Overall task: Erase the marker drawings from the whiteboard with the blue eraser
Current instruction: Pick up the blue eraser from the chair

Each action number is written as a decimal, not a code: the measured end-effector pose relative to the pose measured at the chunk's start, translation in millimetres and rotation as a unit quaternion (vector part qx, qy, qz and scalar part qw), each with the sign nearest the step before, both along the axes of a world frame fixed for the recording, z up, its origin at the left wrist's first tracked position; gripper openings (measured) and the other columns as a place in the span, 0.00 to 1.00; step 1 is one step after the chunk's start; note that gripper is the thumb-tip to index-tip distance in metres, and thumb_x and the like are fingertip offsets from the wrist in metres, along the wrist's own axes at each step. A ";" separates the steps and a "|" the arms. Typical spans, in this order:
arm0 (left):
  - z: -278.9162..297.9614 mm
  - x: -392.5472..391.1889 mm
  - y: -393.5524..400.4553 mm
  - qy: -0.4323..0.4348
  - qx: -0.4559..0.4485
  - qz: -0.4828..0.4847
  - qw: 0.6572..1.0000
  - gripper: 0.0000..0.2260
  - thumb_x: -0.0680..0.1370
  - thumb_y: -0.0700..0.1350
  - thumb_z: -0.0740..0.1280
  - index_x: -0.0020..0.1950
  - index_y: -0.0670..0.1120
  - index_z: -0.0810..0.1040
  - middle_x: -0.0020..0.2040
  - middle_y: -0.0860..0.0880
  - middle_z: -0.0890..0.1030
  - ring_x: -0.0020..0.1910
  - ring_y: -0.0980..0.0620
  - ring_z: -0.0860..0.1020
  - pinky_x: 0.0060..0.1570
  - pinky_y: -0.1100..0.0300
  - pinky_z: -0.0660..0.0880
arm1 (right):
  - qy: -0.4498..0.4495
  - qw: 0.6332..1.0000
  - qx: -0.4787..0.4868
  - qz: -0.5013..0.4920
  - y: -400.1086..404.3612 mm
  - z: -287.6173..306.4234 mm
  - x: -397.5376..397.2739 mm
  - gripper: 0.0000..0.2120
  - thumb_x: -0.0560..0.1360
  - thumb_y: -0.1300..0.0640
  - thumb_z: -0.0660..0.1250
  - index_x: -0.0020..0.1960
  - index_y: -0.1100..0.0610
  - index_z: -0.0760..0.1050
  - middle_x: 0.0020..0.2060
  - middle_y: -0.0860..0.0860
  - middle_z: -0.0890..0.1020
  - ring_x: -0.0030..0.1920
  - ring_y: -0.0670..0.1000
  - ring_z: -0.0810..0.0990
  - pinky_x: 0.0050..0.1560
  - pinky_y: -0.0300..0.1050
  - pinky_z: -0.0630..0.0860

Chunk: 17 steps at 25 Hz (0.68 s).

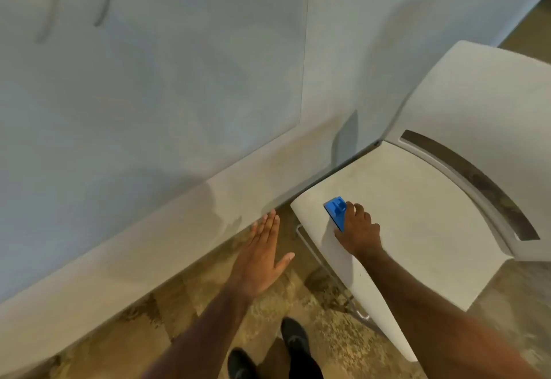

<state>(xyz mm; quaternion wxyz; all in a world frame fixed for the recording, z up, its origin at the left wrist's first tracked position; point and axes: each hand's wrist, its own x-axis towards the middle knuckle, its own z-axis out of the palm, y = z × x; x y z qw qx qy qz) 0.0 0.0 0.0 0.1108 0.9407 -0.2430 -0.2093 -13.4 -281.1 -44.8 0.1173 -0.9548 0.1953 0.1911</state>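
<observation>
The right hand (359,231) reaches down onto the seat of a white chair (417,217), its fingers curled over the blue eraser (335,211), which lies flat near the seat's front-left corner, close to the edge; whether the grip has closed I cannot tell. The left hand (262,256) hangs flat and empty, fingers straight and together, thumb out, over the patterned floor (208,298) beside the wall's base. The whiteboard (149,65) fills the upper left, with dark marker strokes (103,10) near its top edge.
</observation>
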 end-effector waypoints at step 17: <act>64.5 38.8 83.3 -0.158 -0.033 0.019 0.987 0.43 0.84 0.70 0.57 0.90 0.46 0.46 0.89 0.50 0.42 0.88 0.53 0.37 0.87 0.52 0.45 | -0.127 0.990 0.037 0.050 53.8 53.4 25.0 0.39 0.80 0.45 0.70 0.82 0.58 0.53 0.65 0.53 0.75 0.57 0.51 0.78 0.51 0.47 0.82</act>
